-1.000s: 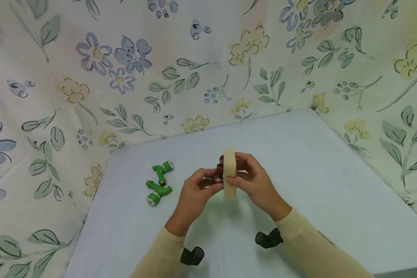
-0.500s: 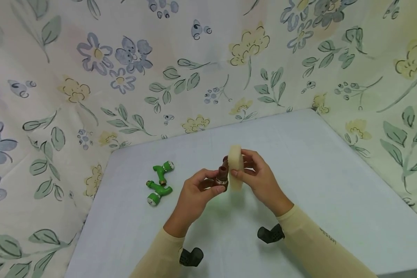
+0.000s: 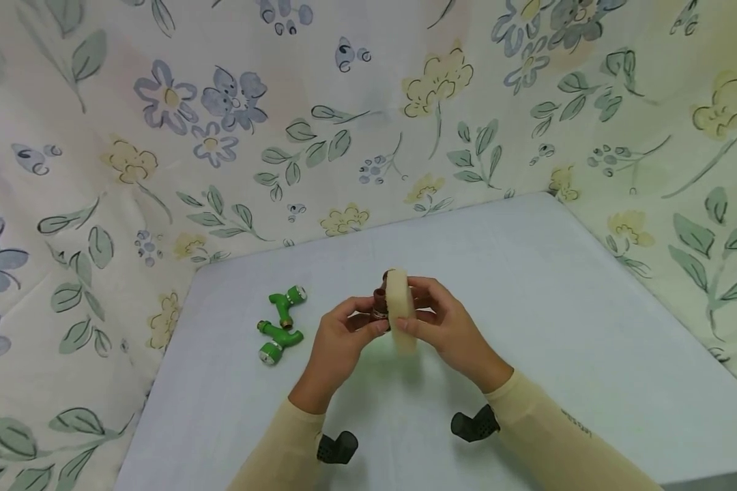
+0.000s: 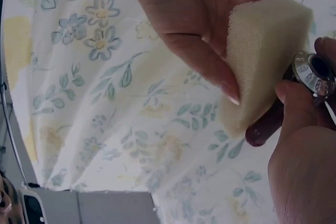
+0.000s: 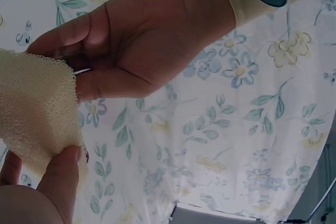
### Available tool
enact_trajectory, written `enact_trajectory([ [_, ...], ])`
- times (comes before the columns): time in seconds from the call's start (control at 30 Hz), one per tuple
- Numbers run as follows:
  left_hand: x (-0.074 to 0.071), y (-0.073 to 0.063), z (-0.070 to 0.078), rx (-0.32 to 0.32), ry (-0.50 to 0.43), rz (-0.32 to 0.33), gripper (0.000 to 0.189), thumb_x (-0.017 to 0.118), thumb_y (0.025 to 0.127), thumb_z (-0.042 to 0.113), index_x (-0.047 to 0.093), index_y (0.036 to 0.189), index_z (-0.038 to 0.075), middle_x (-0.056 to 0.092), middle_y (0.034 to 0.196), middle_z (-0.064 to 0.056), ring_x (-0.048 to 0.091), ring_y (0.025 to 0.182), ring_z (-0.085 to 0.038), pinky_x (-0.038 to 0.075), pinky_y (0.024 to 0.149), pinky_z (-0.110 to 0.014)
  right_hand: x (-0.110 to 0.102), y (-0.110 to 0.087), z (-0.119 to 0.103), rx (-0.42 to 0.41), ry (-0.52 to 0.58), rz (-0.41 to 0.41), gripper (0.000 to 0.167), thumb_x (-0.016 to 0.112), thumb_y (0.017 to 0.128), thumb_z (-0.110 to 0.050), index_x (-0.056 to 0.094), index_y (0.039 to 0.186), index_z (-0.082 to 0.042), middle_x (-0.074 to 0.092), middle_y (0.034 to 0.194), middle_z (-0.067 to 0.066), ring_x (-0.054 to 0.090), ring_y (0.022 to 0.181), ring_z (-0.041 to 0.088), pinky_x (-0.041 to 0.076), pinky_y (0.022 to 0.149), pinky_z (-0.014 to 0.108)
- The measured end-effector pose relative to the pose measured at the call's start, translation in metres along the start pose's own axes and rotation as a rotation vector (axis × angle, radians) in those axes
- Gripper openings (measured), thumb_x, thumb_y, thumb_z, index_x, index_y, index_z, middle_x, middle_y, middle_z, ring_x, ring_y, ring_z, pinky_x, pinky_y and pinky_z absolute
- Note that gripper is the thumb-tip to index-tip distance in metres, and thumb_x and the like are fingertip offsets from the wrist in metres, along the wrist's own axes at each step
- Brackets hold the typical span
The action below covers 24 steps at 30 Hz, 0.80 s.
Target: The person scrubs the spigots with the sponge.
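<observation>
My left hand (image 3: 336,341) grips a dark brown tap (image 3: 379,302) above the middle of the table. Its silver ring and a brown spout show in the left wrist view, where the left thumb (image 4: 295,103) lies along it. A thick cream sponge (image 3: 398,300) is held by my right hand (image 3: 451,334), thumb on the near side and fingers behind. The sponge stands on edge against the tap's right side and hides part of it. In the right wrist view the sponge (image 5: 37,103) covers nearly all of the tap.
Two green taps (image 3: 284,310) (image 3: 280,335) with round silver-faced knobs lie left of my left hand on the white-covered table (image 3: 528,286). Flowered cloth (image 3: 368,123) rises behind the table and at both sides. Black camera mounts (image 3: 338,448) hang under the wrists.
The sponge went up and right, baring more of the brown tap, then came back down and left against it. My left hand stayed nearly in place; the green taps have not moved.
</observation>
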<state>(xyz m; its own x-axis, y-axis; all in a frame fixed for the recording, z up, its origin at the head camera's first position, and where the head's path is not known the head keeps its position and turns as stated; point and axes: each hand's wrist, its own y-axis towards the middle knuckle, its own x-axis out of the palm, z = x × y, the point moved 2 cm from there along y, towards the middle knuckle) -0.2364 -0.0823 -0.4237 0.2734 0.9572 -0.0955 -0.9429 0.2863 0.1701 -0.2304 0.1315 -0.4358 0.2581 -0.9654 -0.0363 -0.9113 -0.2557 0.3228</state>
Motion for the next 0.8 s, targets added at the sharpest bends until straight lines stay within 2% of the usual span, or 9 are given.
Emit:
enact_trajectory([
  [0.17,-0.003,0.001,-0.003,-0.024,-0.001,0.017,0.032,0.081,0.098,-0.001,0.073,0.129,0.0,0.069,0.129,-0.015,0.072,0.114,-0.031,0.062,0.094,-0.037,0.006,-0.001,-0.006,-0.027,0.02,-0.025,0.061,0.08,0.1,-0.008,0.055,0.155,-0.015,0.06,0.138,0.012,0.056,0.126,0.033,0.053,0.109,0.041],
  [0.47,-0.002,0.002,-0.004,-0.008,-0.01,0.001,0.03,0.081,0.097,-0.003,0.072,0.126,0.0,0.068,0.129,-0.015,0.071,0.113,-0.031,0.063,0.093,-0.037,0.002,0.002,-0.003,-0.032,-0.026,-0.009,0.06,0.081,0.1,-0.011,0.056,0.155,-0.017,0.061,0.138,0.01,0.057,0.126,0.032,0.052,0.109,0.043],
  [0.8,0.003,0.0,0.003,0.034,-0.036,-0.049,0.031,0.08,0.096,-0.007,0.071,0.125,-0.001,0.067,0.129,-0.017,0.07,0.114,-0.035,0.064,0.093,-0.042,-0.011,0.009,-0.001,0.012,-0.1,0.048,0.062,0.083,0.1,-0.016,0.055,0.155,-0.016,0.061,0.139,0.009,0.058,0.128,0.027,0.05,0.11,0.057],
])
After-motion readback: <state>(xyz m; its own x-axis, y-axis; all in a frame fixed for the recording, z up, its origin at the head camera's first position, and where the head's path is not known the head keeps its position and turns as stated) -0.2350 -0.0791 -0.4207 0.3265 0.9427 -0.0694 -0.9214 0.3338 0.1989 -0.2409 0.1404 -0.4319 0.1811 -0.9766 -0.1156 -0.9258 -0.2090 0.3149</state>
